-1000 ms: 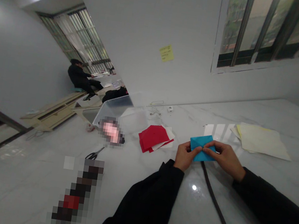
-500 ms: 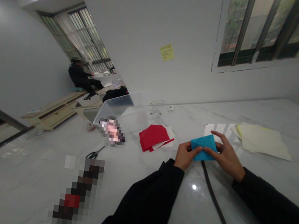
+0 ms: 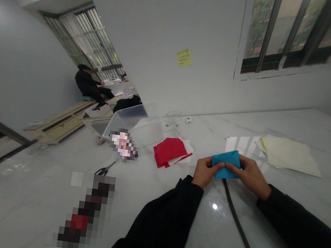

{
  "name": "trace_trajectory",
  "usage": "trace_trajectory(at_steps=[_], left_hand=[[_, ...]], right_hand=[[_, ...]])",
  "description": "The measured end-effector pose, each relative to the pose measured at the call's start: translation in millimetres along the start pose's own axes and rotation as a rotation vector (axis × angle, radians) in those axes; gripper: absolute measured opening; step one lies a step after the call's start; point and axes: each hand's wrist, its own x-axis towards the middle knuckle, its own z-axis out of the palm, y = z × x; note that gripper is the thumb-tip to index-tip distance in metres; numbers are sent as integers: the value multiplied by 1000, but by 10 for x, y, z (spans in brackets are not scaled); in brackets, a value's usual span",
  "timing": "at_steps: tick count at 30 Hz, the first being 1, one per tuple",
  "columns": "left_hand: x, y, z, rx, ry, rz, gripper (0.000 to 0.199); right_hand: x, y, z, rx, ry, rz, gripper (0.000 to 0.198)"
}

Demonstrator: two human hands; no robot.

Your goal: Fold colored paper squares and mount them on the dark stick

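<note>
Between my two hands is a small folded piece of blue paper (image 3: 227, 159), held just above the marble-patterned table. My left hand (image 3: 204, 172) grips its left side, thumb on the near face. On the right side, my right hand (image 3: 251, 173) pinches it, its thumb lying across the front; most of that hand's fingers are hidden behind the paper. The two thumbs nearly meet at the middle. To the left lie red paper pieces (image 3: 170, 151) with white sheets partly beneath them.
Pale yellow sheets (image 3: 294, 156) lie at the right. Scissors (image 3: 104, 169) and a blurred-out phone-like object (image 3: 123, 144) are on the left, near a clear plastic bin (image 3: 129, 115). A dark cable (image 3: 239, 224) runs toward me. A person (image 3: 86, 82) sits far off.
My right index finger, raised above the paper's top edge before, has come down behind the blue paper. My left hand has hardly moved.
</note>
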Motion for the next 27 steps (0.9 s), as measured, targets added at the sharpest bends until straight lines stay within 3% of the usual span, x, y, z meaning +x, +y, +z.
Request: trace_trajectory(at_steps=[8, 10, 13, 18, 23, 25, 27], left_hand=[[-9, 52, 18, 78, -17, 38, 44], [19, 64, -2, 72, -22, 53, 46], [64, 84, -61, 101, 33, 76, 48], [32, 98, -68, 662, 140, 204, 41], [-37, 45, 98, 1030, 80, 290, 60], [-19, 27, 114, 1001, 76, 270, 59], [26, 30, 81, 824, 83, 199, 57]], right_hand=[[49, 121, -56, 168, -136, 102, 39], [89, 165, -93, 214, -105, 143, 41], [179, 247, -188, 341, 67, 218, 42], [311, 402, -346, 508, 274, 225, 41], [334, 438, -308, 527, 192, 212, 43], [334, 426, -288, 541, 150, 212, 43], [334, 406, -297, 548, 118, 202, 42]])
